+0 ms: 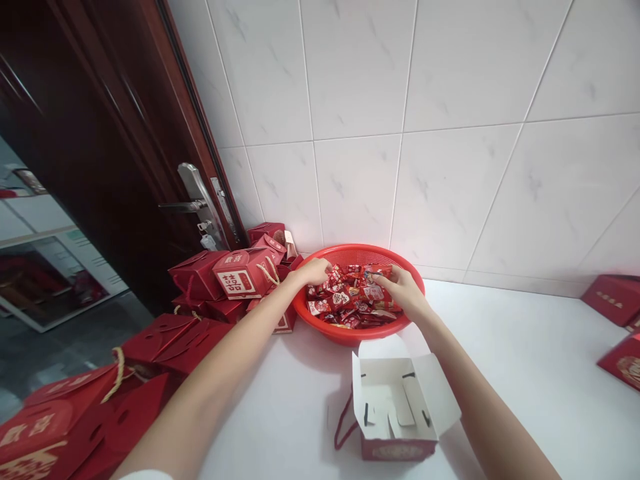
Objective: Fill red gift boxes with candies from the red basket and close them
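Note:
A red plastic basket (357, 338) stands against the tiled wall with a heap of red-wrapped candies (341, 299) in it. My left hand (315, 271) reaches over its left rim, fingers curled down at the candies; what they hold, if anything, is hidden. On the basket's right side, my right hand (401, 288) has its thumb and fingers pinched around a red-wrapped candy (383, 270) at the top of the heap. In front of the basket, near my right forearm, a gift box (399, 448) sits with its flaps up, showing a white inside and a dark red cord handle.
Several red gift boxes (241, 275) with rope handles are piled on the left, reaching down to the near left corner. More red boxes (611, 297) stand at the far right of the white table (505, 333). A dark wooden door (120, 100) with a metal handle (197, 200) is behind the pile.

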A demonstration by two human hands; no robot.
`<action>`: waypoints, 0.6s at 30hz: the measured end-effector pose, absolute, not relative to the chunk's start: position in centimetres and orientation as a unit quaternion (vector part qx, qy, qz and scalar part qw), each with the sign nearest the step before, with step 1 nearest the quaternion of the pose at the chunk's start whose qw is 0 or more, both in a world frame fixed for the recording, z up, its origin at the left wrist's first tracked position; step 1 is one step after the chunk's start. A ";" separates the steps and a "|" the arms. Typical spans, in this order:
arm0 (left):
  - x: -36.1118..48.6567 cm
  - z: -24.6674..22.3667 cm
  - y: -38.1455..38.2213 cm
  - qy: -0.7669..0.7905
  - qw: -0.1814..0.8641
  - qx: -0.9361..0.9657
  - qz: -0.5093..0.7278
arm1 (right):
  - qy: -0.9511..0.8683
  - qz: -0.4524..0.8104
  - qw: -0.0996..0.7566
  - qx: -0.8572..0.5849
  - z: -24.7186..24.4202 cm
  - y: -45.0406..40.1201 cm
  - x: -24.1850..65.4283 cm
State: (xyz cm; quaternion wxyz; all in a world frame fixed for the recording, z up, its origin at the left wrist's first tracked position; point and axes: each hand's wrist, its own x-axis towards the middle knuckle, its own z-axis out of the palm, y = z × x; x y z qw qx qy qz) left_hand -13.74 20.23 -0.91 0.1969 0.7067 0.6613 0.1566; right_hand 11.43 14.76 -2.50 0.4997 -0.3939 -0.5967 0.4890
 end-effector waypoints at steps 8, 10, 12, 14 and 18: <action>-12.2 -1.9 22.1 0.683 0.203 0.700 0.050 | -0.596 0.491 0.495 -0.397 -2.0 14.4 11.5; -11.9 -2.1 22.4 0.688 0.212 0.693 0.040 | -0.597 0.491 0.496 -0.396 -2.0 14.4 11.5; -11.8 -2.2 22.5 0.693 0.221 0.686 0.037 | -0.600 0.490 0.496 -0.392 -2.0 14.4 11.5; -11.9 -2.1 22.4 0.692 0.232 0.682 0.043 | -0.605 0.485 0.496 -0.391 -2.0 14.4 11.5; -12.4 -1.3 21.8 0.657 0.268 0.697 0.109 | -0.610 0.473 0.498 -0.396 -2.1 14.6 11.6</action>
